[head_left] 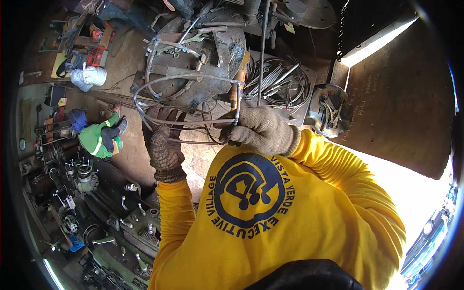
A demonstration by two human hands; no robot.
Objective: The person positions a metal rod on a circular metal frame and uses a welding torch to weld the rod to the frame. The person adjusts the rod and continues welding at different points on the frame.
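Note:
A round frame of bent metal rod (188, 76), with two hoops joined by short upright bars, is held up before my chest. My left hand (166, 145), in a dirty knit glove, grips its left side with the fingers behind the lower hoop. In a lighter grey-brown glove, my right hand (258, 129) is closed on the right side, by an upright bar. Beyond the frame stands a round metal worktable (226, 43). On it lie a curved metal piece (151, 60), a wrench (193, 39) and several nuts (175, 51).
Coiled wire and metal rods (278, 82) lie right of the worktable, near a round tray of tools (331, 111). A lathe-like machine (130, 227) fills the lower left. A person in green (96, 137) crouches on the floor at left. A brown board (401, 96) stands at right.

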